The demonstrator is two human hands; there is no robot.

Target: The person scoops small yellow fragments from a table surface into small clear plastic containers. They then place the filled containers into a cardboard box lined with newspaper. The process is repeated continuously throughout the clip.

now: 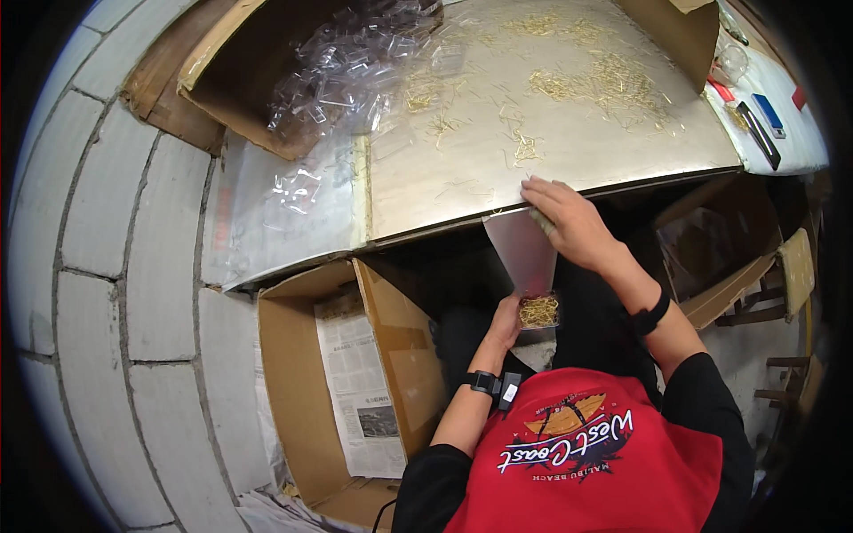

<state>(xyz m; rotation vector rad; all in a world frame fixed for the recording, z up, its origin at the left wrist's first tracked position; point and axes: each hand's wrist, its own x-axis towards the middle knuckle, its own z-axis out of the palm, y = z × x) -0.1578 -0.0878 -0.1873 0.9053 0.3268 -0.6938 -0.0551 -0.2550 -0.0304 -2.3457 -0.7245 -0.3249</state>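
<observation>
Near my lap, my left hand (504,322) is closed around the side of a small clear plastic box (549,327). Thin gold-coloured metal pins (538,311) fill the box. Above it a translucent tapered chute (522,252) slopes from the table's front edge, its narrow end at the box. My right hand (569,222) lies over the chute's upper right side at that edge, fingers stretched out and side by side. Nothing shows in its grip, though its palm side is hidden. More gold pins (613,84) are scattered across the metal-topped table (435,191).
A heap of clear plastic boxes (355,67) spills from a cardboard box (240,80) at the far left. Below stands an open carton (293,373) lined with newspaper. A black-handled cutter (758,136) and a blue item (769,115) lie far right. A wooden stool (791,275) stands at right.
</observation>
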